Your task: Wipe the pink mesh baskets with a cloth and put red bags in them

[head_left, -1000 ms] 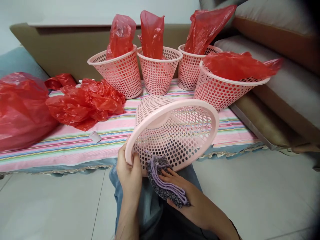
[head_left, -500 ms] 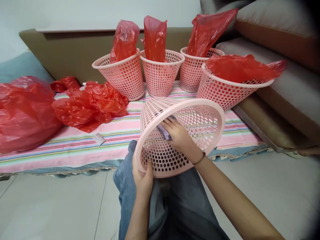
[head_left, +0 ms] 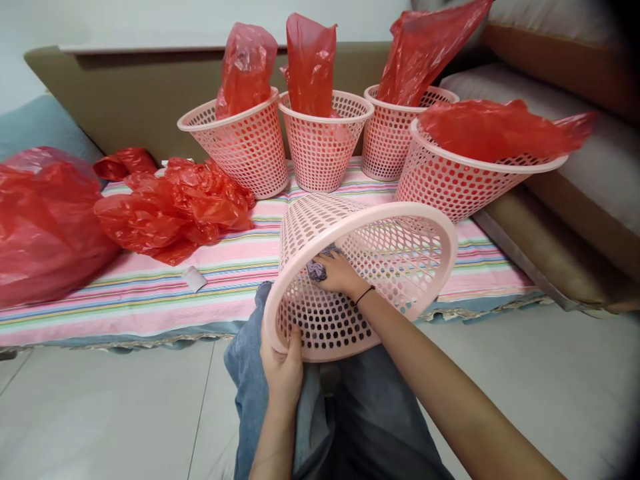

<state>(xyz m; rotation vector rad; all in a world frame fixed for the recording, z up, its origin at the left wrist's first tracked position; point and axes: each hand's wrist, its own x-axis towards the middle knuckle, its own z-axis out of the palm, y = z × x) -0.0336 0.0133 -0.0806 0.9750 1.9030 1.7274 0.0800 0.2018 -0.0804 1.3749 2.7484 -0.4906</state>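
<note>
A pink perforated plastic basket [head_left: 320, 230] lies tilted over my knees, its mouth towards me. My left hand [head_left: 283, 363] grips the lower left of its rim, thumb inside and fingers hidden behind the wall. Deep inside the basket, my right hand [head_left: 341, 273] is closed on a crumpled purple-grey cloth [head_left: 318, 268] and presses it against the inner left wall. A dark band circles the right wrist.
Behind stand several pink baskets [head_left: 325, 150] holding red plastic bags [head_left: 311, 67]. More red bags [head_left: 175, 207] and a small white piece [head_left: 194, 279] lie left on the striped cloth [head_left: 235, 267]. Stacked cushions [head_left: 590, 193] rise at the right.
My right hand has shifted slightly left and down inside the basket with the cloth. My left hand keeps its hold on the rim. The view has moved a little.
</note>
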